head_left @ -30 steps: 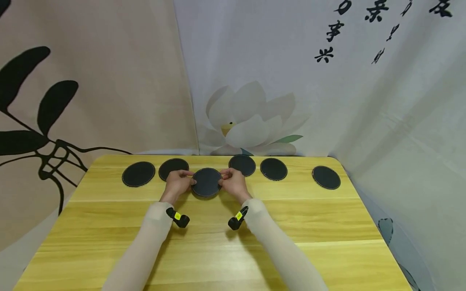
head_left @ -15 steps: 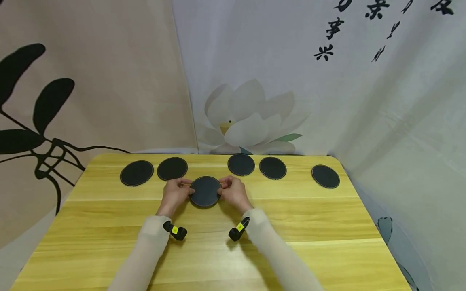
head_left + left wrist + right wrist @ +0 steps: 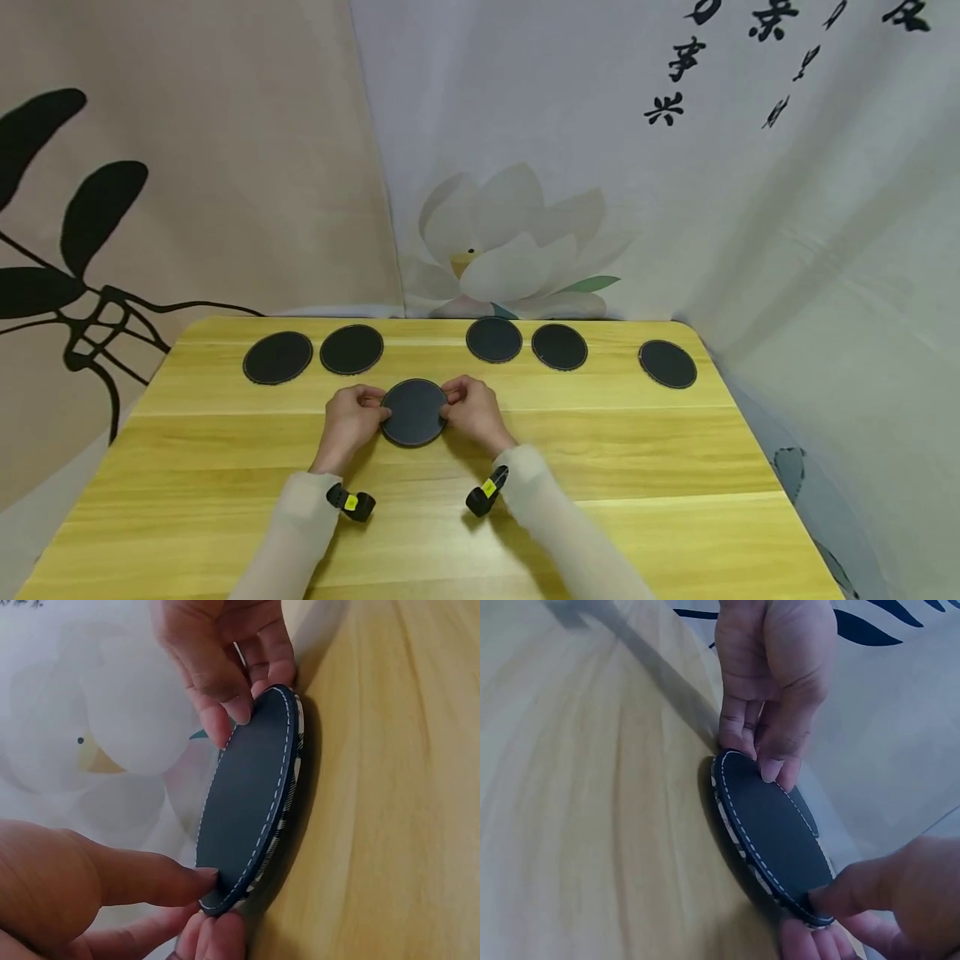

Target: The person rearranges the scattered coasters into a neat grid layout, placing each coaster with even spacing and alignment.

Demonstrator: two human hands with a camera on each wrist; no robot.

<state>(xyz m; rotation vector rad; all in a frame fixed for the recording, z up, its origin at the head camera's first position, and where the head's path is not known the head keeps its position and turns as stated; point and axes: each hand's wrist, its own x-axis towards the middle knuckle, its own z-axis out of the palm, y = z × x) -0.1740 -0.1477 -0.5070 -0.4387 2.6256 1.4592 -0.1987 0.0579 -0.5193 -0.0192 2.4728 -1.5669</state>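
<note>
A round black coaster (image 3: 414,413) with pale stitching round its rim is held level with the middle of the table, between both hands. My left hand (image 3: 351,422) pinches its left edge, thumb on the dark face and fingertips beneath. On the opposite edge, my right hand (image 3: 476,414) pinches it the same way. The left wrist view shows the coaster (image 3: 244,799) tilted close over the wood, its patterned underside just showing at the rim. In the right wrist view a shadow runs along the wood beside the coaster (image 3: 769,825).
Along the back of the wooden table (image 3: 645,533) lie several similar black coasters, among them one at far left (image 3: 277,357), one near the middle (image 3: 494,340) and one at far right (image 3: 667,364). A printed cloth (image 3: 525,108) hangs behind the table.
Both hands have drawn the held coaster from the back row toward the front of the table, keeping their pinch on its two edges. The other coasters have stayed in place.
</note>
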